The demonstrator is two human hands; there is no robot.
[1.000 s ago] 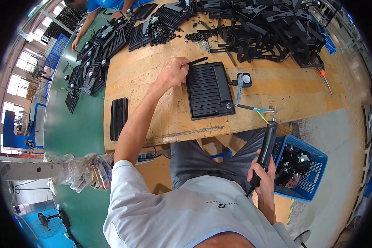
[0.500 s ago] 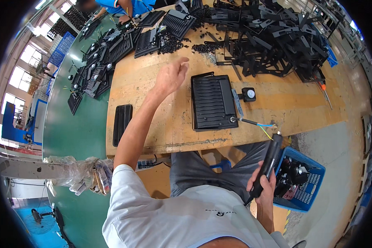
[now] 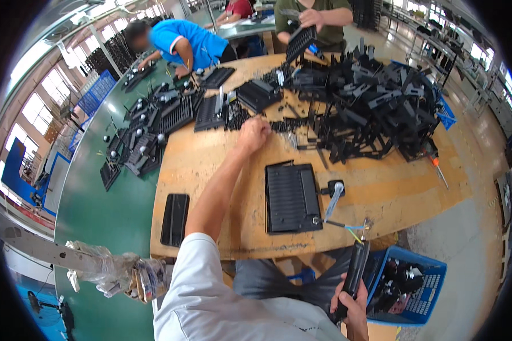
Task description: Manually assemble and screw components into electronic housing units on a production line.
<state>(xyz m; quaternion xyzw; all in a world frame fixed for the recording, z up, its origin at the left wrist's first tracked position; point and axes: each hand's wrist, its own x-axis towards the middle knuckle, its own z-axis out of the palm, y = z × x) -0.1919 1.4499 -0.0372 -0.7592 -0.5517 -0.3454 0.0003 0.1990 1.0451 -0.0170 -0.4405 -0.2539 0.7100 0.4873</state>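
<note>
My left hand [image 3: 255, 133] reaches out over the table to the near edge of a heap of small black parts [image 3: 237, 116]. Its fingers are curled together; whatever is between them is hidden. Low at the right, my right hand [image 3: 350, 301] is wrapped round a black electric screwdriver [image 3: 356, 267], its metal tip pointing up and away from me. Between the hands a black ribbed floodlight housing [image 3: 293, 199] lies flat. From its corner a cable with blue and yellow-green wires [image 3: 354, 227] runs toward the screwdriver's tip. A small black sensor with a white dome [image 3: 337, 187] sits beside the housing.
A black phone-like slab [image 3: 175, 219] lies at the left. Black metal brackets [image 3: 375, 108] are heaped at the far right, near an orange-handled screwdriver [image 3: 436, 162]. More floodlights [image 3: 176, 116] crowd the far left. A blue basket [image 3: 432, 292] stands low right. Two co-workers [image 3: 190, 42] [image 3: 330, 34] work opposite.
The view has tilted up, bringing co-workers into sight. My left hand has moved forward to the small black parts. My right hand still grips the electric screwdriver.
</note>
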